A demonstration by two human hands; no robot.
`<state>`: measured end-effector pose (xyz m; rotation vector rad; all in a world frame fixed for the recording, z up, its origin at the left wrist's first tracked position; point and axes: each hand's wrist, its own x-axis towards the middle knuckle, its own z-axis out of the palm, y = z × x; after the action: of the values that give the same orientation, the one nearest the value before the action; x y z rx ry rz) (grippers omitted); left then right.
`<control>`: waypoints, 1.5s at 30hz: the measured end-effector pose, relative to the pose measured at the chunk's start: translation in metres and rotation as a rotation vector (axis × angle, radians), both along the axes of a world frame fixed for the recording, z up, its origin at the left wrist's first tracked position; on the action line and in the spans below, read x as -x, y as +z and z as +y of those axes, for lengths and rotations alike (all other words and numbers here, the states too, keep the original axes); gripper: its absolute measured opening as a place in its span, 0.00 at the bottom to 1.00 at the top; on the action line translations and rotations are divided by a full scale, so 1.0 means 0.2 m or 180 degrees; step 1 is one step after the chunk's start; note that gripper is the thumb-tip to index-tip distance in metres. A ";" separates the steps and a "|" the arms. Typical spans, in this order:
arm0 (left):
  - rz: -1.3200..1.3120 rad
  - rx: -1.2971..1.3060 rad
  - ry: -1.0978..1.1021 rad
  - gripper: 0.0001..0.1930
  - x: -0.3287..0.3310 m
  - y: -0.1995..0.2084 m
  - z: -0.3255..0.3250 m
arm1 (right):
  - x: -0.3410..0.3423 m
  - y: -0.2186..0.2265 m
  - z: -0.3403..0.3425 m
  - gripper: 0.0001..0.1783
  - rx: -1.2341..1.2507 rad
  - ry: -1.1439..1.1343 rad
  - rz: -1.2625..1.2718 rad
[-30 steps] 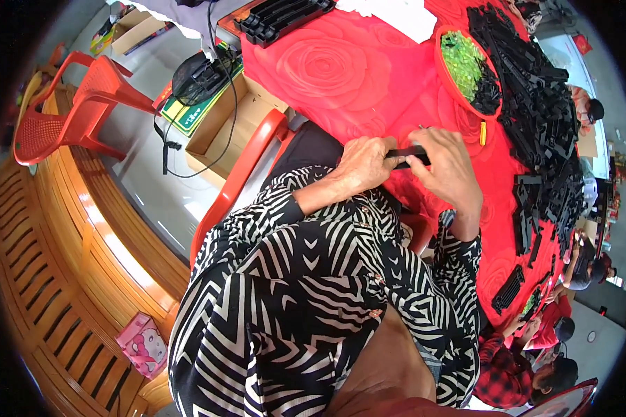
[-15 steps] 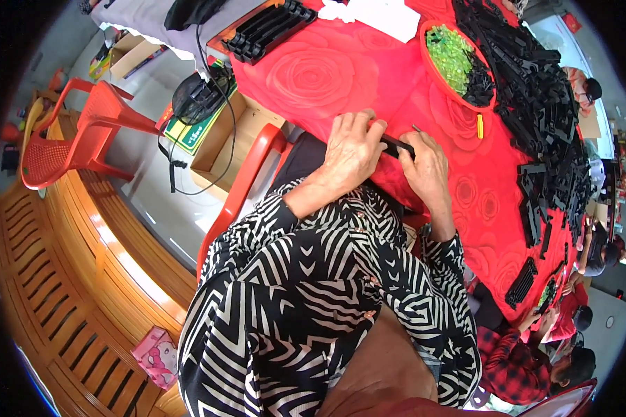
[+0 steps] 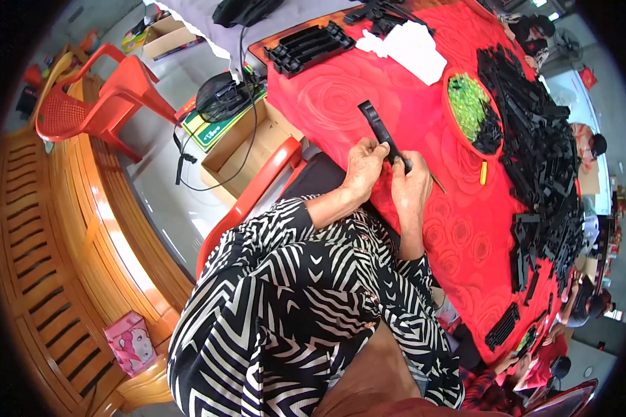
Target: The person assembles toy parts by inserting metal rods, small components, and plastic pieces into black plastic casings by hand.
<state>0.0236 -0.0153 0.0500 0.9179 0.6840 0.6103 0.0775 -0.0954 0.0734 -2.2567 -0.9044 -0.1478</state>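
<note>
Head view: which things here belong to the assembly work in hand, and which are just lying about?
In use:
- long black plastic strip, held by left hand and right hand
- heap of black plastic strips
- red bowl of small green pieces
- red patterned tablecloth

Lying about:
- open cardboard box
- orange plastic chair
- pink printed bag

Table layout, hands at near edge
Plastic strip (image 3: 381,132) held over table (image 3: 424,97); bowl (image 3: 459,132) right of it, parts pile (image 3: 542,160) farther right, tray (image 3: 309,47) behind.
</note>
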 end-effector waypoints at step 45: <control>-0.1230 -0.0431 -0.0806 0.02 0.02 0.06 -0.02 | 0.05 0.19 -0.03 0.19 -0.1440 0.0444 0.0959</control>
<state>0.0205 -0.0199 0.0627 0.9593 0.1778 0.5898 0.0666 -0.1016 0.1111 -1.7348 -0.7720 0.0479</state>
